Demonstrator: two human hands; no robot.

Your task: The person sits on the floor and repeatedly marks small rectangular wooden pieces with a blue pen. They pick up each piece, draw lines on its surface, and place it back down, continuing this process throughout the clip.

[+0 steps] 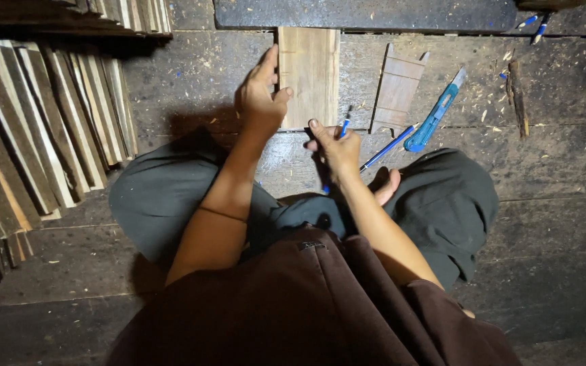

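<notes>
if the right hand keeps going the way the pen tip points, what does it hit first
Most likely the pale wooden board: the right hand holds a blue pen pointing up and away, its tip right at the board's lower right corner. Contact is hard to judge from this height.

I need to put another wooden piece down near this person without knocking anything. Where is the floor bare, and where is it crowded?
Bare plank floor lies right of the person's knee, below the utility knife. Another bare patch sits between the stacked wood strips and the left hand. It is crowded around the wooden board, the right hand with its pen, and the thin notched panel.
</notes>
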